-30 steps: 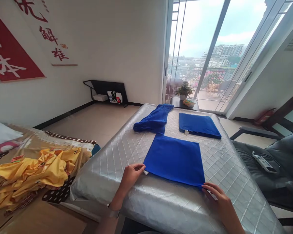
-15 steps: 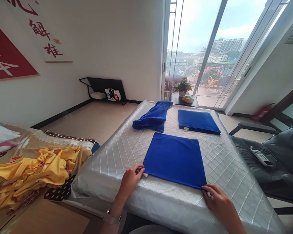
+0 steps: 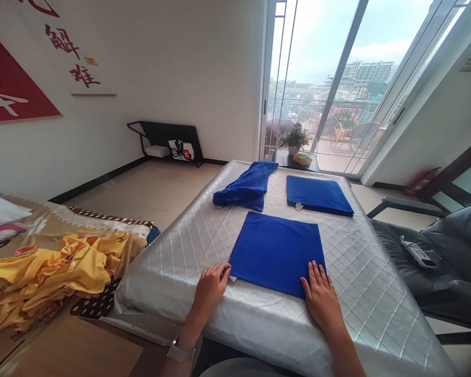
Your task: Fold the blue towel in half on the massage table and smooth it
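Observation:
A flat blue cloth square (image 3: 277, 251), with the look of a cushion cover, lies on the silver quilted table cover (image 3: 188, 246) in front of me. My left hand (image 3: 212, 285) pinches its near left corner, beside a small white tag. Flat on its near right corner rests my right hand (image 3: 321, 293), fingers stretched out. Behind it on the right is a neat stack of blue cloths (image 3: 320, 195) with a white label at its edge. A crumpled blue cloth (image 3: 247, 186) lies at the far left.
Yellow patterned clothing (image 3: 74, 262) is heaped on a bed to the left. On the right stands a black armchair (image 3: 455, 251) holding a corded white remote (image 3: 418, 254). Beyond the table's far end, a potted plant (image 3: 294, 139) stands before the glass door.
My right hand has let go of the near right corner and moved left and up onto the cloth, its fingers now spread flat. My left hand keeps its corner.

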### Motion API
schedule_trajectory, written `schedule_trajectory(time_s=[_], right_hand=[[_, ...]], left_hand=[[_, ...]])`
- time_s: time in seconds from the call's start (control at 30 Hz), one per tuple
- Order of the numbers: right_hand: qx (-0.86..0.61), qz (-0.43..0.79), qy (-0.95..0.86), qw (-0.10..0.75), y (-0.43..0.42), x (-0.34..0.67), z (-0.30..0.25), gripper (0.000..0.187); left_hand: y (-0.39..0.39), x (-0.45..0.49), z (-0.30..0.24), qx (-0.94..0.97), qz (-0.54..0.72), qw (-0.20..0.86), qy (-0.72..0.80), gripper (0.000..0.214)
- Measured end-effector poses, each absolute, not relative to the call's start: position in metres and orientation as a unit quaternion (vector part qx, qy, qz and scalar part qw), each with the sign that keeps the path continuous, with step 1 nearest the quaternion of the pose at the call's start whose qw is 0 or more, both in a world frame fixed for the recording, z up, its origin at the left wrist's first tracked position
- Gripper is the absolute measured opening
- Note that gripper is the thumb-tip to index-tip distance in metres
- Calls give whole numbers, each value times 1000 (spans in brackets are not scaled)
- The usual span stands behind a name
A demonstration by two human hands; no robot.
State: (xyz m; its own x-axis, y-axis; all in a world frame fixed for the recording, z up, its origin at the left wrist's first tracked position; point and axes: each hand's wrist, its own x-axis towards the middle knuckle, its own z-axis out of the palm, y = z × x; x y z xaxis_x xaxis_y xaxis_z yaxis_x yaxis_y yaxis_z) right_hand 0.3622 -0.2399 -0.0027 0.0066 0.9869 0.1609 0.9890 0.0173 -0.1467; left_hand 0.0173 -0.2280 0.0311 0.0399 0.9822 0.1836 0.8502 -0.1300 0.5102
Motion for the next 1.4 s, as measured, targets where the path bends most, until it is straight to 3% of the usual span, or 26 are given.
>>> schedule_trajectory(time_s=[0.2,0.33,0.47,0.57,0.77,1.03,1.4], right_hand=[[-731,14,-679,74,-244,363,-7,76],[-729,10,-682,59,-243,362,-6,74],[-721,10,-691,44,-242,364,-7,66],[-717,12,-697,27,-243,364,-5,62],[-729,22,-682,48,-243,358,1,69],[-738,51,-669,76,-242,357,-1,71],[-729,19,-684,17,-240,367,0,72]], left_hand=[[-219,39,44,722,253,9,644,24],[-208,111,60,799,259,47,541,24],[-201,192,54,909,207,42,359,52],[-196,215,40,934,152,41,320,68],[-190,164,21,907,110,39,405,68],[-196,68,-6,766,117,-14,631,73],[-200,64,-6,746,148,22,649,82]])
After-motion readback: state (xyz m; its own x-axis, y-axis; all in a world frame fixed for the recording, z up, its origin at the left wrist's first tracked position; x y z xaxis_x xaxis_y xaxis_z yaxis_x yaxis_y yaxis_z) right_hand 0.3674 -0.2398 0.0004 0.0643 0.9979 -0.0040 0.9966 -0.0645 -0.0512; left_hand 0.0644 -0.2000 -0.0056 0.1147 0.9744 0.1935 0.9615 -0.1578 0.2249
